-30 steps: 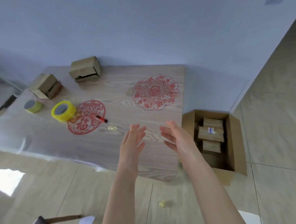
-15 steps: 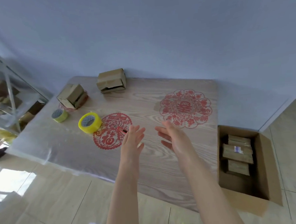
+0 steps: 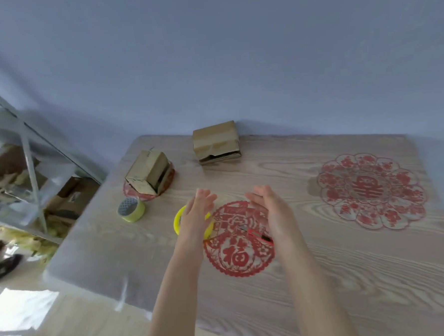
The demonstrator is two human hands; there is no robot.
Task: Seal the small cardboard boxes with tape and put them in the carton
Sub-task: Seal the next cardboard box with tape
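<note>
The left hand (image 3: 196, 218) and right hand (image 3: 273, 211) are hovering with fingers released, holding nothing, palms facing each other, probably preparing to take a box. The yellow tape roll (image 3: 177, 218) is lying beneath the left hand, ready. Farther, the left cardboard box (image 3: 148, 176) and far cardboard box (image 3: 215, 142) are waiting, apparently unsealed.

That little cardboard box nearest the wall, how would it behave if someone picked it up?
The small cardboard box probably feels light and gives a little when squeezed: its walls look thin and creased. Its front flap gapes, so it may swing open if tilted. Sitting flat on the table, it should slide rather than roll.
</note>
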